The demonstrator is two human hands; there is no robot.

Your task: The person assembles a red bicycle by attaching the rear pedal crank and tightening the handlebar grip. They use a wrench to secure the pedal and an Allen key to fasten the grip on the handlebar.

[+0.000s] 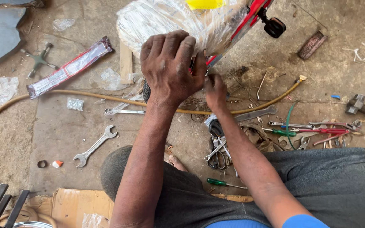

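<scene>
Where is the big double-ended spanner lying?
In the head view, the spanner lies on the concrete floor to the left of the person's left forearm, below the yellow hose.

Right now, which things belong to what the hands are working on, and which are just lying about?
In hand:
left hand
right hand
plastic-wrapped bundle
red frame

Lying about:
spanner
yellow hose
green screwdriver
cross wrench
hammer
pliers

A repair workshop — wrenches and screwdrivers strewn on concrete.
</scene>
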